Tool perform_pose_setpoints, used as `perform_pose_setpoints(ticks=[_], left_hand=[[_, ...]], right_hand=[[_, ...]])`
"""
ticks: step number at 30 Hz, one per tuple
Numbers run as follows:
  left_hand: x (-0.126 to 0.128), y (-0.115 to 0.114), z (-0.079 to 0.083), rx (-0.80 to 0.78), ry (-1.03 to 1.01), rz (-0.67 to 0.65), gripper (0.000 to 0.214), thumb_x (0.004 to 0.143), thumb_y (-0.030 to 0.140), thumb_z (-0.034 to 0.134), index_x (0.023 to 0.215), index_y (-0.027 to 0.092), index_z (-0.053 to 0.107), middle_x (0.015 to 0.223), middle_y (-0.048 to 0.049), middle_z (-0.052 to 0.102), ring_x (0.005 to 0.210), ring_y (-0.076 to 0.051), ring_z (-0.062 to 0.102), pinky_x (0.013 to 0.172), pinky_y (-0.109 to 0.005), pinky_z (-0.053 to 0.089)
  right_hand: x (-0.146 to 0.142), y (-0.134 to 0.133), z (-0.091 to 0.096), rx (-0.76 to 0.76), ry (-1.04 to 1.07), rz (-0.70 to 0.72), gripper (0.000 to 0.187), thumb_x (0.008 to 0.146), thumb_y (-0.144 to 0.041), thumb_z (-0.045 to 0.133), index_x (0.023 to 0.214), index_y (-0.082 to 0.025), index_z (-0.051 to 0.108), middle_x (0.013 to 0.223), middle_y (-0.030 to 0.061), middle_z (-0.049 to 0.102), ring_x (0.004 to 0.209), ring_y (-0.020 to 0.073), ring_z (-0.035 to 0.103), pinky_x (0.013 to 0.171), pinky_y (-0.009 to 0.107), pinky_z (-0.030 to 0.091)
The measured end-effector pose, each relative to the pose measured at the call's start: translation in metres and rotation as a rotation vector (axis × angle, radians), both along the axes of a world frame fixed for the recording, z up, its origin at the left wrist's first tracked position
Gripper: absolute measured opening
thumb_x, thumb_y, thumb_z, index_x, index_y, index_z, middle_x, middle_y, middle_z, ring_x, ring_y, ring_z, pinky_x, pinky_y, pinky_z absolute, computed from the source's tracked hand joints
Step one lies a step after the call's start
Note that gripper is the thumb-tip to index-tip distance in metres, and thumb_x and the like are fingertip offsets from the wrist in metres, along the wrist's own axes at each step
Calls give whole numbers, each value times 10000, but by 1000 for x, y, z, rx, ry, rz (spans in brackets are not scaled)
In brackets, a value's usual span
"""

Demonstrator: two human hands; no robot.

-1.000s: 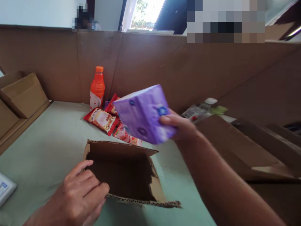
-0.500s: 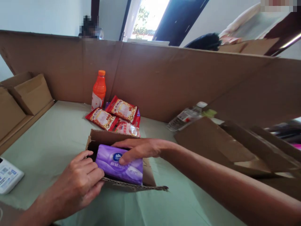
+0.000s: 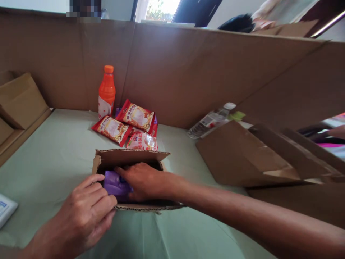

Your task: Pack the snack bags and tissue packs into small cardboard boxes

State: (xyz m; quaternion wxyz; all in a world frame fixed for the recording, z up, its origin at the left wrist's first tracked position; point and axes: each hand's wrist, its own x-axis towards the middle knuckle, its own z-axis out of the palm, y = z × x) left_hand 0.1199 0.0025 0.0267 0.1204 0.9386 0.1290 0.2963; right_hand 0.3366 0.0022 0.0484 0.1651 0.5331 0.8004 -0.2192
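Purple, the pack [image 3: 115, 189] is sunk inside the open box [image 3: 129, 156], only its left part left uncovered by the right hand [image 3: 144, 181]. It is touched from above; whether it is clasped or merely pressed cannot be told, since part of that hand is hidden within. The box's near left edge is gripped by the left hand [image 3: 90, 208], presumably so that sliding is prevented. Beyond, snack bags [image 3: 111, 130] are heaped partly over one another, and the orange bottle [image 3: 107, 90] is stood upright just behind. At right, the clear bottle [image 3: 208, 123] is tilted, apparently propped by cardboard [image 3: 223, 154].
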Motion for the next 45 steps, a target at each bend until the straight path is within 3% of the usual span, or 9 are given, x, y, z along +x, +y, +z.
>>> perform_pose_setpoints(ticks=[9,12,15,21,26,31,34,38,45], left_hand=[[3,2,0,-27,5,7,163,901,45,541,925,199,592,755,25,616,768,-136,615,1085,-405,483],[-5,-2,-3,53,-69,122,271,878,67,616,1107,212,605,1201,-78,646,1228,-253,579,1168,-510,409],[-18,-6,-14,83,-148,299,398,875,166,674,1251,209,550,1401,-144,504,1308,-297,516,1078,-488,498],[-15,-15,-37,-72,-192,365,369,947,260,600,1301,207,511,1045,-72,696,1021,-214,672,901,-365,594],[-9,-18,-37,-97,-150,526,338,967,304,571,1297,236,534,1048,-49,734,916,-195,730,838,-340,619],[-12,-3,-28,-11,-89,518,450,936,308,597,1369,245,495,1394,-122,580,1247,-293,633,1027,-456,571],[-10,10,-21,-45,17,452,640,920,311,592,1509,260,346,1622,-157,322,1464,-364,416,1124,-565,478],[-7,16,-20,-120,108,375,773,897,307,588,1576,281,219,1655,-162,263,1500,-396,349,1122,-633,446],[-11,2,-35,-235,-3,338,258,908,170,552,1151,256,550,1685,-106,214,1529,-348,310,1164,-600,412]], right_hand=[[15,3,0,-44,72,51,668,803,-216,742,1431,-94,549,1240,205,708,1080,344,703,891,410,557],[43,-20,15,157,264,8,479,875,-218,669,1345,-133,643,1278,170,700,1146,325,680,976,445,544],[85,-69,26,466,518,-195,336,959,-342,583,1260,-251,701,1223,92,733,1117,274,696,952,424,571],[98,-137,-31,766,534,-283,620,888,-577,677,1423,-290,550,1274,99,712,1155,314,675,880,458,604],[69,-122,-71,959,548,-388,471,967,-295,608,1425,-272,501,1091,76,752,1025,256,683,846,427,591],[75,-103,-88,1037,463,-430,797,914,-394,649,1591,-247,256,1441,183,537,1285,358,558,973,555,524],[78,-102,-99,1117,469,-419,792,917,-401,650,1591,-259,258,1348,181,564,1203,355,599,928,537,541],[83,-111,-98,1223,566,-519,809,890,-552,674,1559,-270,316,1358,187,531,1231,375,573,974,568,518],[92,-102,-89,1019,665,-403,948,872,-748,552,1611,-254,224,1522,191,462,1372,373,484,1074,568,454]])
